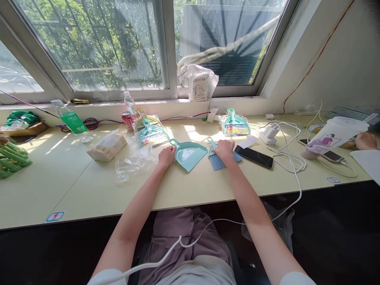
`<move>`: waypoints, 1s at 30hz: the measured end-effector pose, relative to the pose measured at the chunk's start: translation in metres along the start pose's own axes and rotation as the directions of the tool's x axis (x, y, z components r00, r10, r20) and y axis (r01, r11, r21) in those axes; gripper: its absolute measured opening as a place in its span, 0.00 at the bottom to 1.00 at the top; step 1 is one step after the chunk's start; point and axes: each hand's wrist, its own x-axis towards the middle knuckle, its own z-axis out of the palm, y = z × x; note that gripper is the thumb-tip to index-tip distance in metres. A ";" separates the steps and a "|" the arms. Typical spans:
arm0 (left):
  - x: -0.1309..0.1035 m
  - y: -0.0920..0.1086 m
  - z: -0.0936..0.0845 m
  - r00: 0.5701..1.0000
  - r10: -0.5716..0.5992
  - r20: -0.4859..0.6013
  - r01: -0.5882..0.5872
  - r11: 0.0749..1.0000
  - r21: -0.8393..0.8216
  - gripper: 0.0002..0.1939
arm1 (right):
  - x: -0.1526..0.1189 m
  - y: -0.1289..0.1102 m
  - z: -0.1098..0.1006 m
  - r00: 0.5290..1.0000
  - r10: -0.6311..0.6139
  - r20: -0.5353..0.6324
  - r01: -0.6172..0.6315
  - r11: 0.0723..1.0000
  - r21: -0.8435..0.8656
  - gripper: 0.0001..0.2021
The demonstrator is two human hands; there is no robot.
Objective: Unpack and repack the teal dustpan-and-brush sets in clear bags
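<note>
A light teal dustpan (190, 156) lies on the table in front of me. My left hand (166, 155) is closed, its curled fingers at the dustpan's left edge beside the handle. To the right, a small hand brush (217, 161) with blue bristles rests bristles toward me. My right hand (225, 149) grips it from above, covering part of its head; the looped handle shows to the left. Behind my left hand are packed dustpan-and-brush sets (152, 133), and another packed stack (235, 123) stands at the back right.
Left are a crumpled clear bag (133, 164), a tissue pack (107, 146), a green-labelled bottle (73, 122) and a red can (127, 120). Right are a black phone (254, 156), white cables (292, 158), a charger (269, 134) and a tilted cup (332, 138). Another person's hand (367, 141) is far right.
</note>
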 end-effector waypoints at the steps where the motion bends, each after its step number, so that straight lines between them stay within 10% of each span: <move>1: -0.003 0.002 0.000 0.998 0.045 0.042 -0.045 0.999 -0.011 0.21 | 0.002 0.005 -0.004 0.999 0.026 -0.044 -0.024 0.999 0.044 0.11; 6: -0.018 0.018 0.007 0.949 0.242 0.204 -0.220 0.968 -0.123 0.21 | -0.003 0.003 -0.018 0.979 -0.064 -0.194 0.123 0.943 0.309 0.13; 12: -0.020 0.026 0.019 0.902 0.380 0.203 -0.292 0.886 -0.360 0.27 | -0.027 -0.038 -0.006 0.898 -0.438 0.041 0.399 0.850 0.342 0.07; 16: -0.015 0.019 0.014 0.904 0.429 0.000 -0.426 0.898 -0.106 0.12 | -0.028 -0.041 0.003 0.881 -0.470 0.054 0.417 0.825 0.382 0.08; 21: -0.009 0.011 0.009 0.742 0.671 0.001 -0.662 0.732 0.159 0.16 | -0.029 -0.044 0.008 0.831 -0.556 0.033 0.461 0.720 0.518 0.08; 30: -0.012 0.011 0.018 0.794 0.589 0.151 -0.601 0.798 0.046 0.14 | -0.024 -0.044 0.014 0.806 -0.587 0.075 0.451 0.691 0.566 0.08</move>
